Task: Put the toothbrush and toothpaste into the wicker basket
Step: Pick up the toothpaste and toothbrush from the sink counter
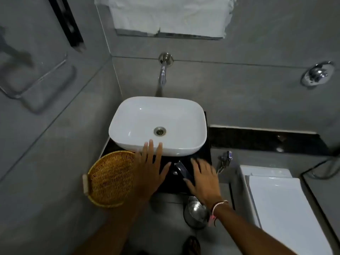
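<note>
One round woven wicker basket (110, 178) on the glossy black bench (202, 155); one dark flat oblong thing (184, 171) between two spread, empty hands, left (150, 173), right (203, 178)

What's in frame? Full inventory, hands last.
Wicker basket: 1, tan, left end of counter, nothing visible inside.
Wash basin: 1, white, on black counter.
Wall spout: 1, chrome, above basin.
Dark tube-like item: 1, on counter between the hands; blurred, identity unclear.
Wall valve: 1, chrome, upper right.
Toilet: 1, white, lower right.
Metal bin: 1, silver, floor under counter.
Towel: 1, white, top.
Left hand: open, over counter beside basket.
Right hand: open, beside dark item.
</note>
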A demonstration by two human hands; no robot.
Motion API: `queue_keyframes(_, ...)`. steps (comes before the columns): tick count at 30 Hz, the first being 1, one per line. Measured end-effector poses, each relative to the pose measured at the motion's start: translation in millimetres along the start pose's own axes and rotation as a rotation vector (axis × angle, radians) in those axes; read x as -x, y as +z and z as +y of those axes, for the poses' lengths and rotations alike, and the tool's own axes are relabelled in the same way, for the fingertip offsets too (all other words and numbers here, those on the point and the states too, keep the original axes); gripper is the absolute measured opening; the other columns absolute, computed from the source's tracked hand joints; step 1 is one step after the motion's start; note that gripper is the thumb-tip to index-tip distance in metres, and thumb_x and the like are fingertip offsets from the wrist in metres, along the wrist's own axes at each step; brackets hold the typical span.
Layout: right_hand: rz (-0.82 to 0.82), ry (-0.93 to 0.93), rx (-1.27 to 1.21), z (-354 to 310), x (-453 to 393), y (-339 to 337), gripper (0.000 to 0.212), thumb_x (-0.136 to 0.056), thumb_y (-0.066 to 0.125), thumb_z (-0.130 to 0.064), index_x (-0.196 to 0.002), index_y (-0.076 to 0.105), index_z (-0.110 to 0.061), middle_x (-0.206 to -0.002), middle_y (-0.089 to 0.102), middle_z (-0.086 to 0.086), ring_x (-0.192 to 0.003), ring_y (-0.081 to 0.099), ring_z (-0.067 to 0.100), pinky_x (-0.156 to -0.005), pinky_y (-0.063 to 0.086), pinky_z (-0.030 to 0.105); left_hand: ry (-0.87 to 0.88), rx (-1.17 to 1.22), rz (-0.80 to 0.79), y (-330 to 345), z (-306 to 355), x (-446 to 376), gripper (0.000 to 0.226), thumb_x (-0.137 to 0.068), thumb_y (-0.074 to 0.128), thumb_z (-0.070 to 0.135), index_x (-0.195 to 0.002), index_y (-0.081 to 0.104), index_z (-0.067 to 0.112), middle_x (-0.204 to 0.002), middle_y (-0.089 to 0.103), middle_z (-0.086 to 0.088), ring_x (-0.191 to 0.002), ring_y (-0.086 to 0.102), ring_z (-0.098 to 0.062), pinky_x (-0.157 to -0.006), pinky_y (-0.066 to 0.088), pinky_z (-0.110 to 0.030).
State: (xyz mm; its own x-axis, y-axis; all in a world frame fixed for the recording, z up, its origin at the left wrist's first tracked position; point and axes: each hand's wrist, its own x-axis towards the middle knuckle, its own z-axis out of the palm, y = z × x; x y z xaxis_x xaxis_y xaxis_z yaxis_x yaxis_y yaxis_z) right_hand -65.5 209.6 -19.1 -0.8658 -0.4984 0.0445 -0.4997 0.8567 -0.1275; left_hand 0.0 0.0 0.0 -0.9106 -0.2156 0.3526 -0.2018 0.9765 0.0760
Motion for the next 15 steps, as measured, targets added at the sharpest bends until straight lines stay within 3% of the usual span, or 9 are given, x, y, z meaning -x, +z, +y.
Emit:
queue_keyframes(5, -0.285, 0.148, -0.06, -4, 13, 35, 0.065, -0.091, 0.053, -0.051, -0.144, 0.037, -0.018, -0.135, 0.05, 0.009, -0.123, 0.047, 0.03, -0.099, 0.046, 0.042, 0.014, 0.048, -0.127, 29, 6, 31, 0.069, -0.098, 0.043, 0.053, -0.15, 0.044, 0.008, -0.154, 0.044, -0.026, -0.145, 0.04, -0.042, -0.116, 0.038, -0.058)
queue_keyframes(9, -0.296, 0.138, -0.077, -2, 8, 40, 0.054, -0.097, 0.05, -0.031, -0.147, 0.034, -0.018, -0.131, 0.054, 0.007, -0.118, 0.052, 0.027, -0.098, 0.047, 0.041, -0.022, 0.2, -0.144, 37, 7, 32, 0.061, -0.098, 0.046, 0.043, -0.143, 0.052, 0.003, -0.147, 0.054, -0.027, -0.137, 0.051, -0.041, -0.11, 0.047, -0.05)
queue_keyframes(12, -0.201, 0.069, -0.082, 4, 12, 38, 0.055, -0.094, 0.054, -0.021, -0.147, 0.039, -0.018, -0.127, 0.058, 0.004, -0.111, 0.055, 0.027, -0.092, 0.048, 0.041, -0.242, 0.65, -0.222, 38, 9, 31, 0.05, -0.103, 0.051, 0.032, -0.145, 0.049, 0.007, -0.148, 0.053, -0.019, -0.136, 0.052, -0.031, -0.109, 0.046, -0.037)
queue_keyframes(15, -0.035, -0.025, -0.128, 15, 15, 29, 0.057, -0.084, 0.067, -0.01, -0.139, 0.053, -0.016, -0.122, 0.065, 0.003, -0.105, 0.061, 0.026, -0.088, 0.053, 0.039, -0.578, 1.092, -0.239, 39, 8, 20, 0.041, -0.103, 0.051, 0.027, -0.142, 0.052, 0.011, -0.137, 0.06, -0.011, -0.122, 0.059, -0.019, -0.092, 0.048, -0.018)
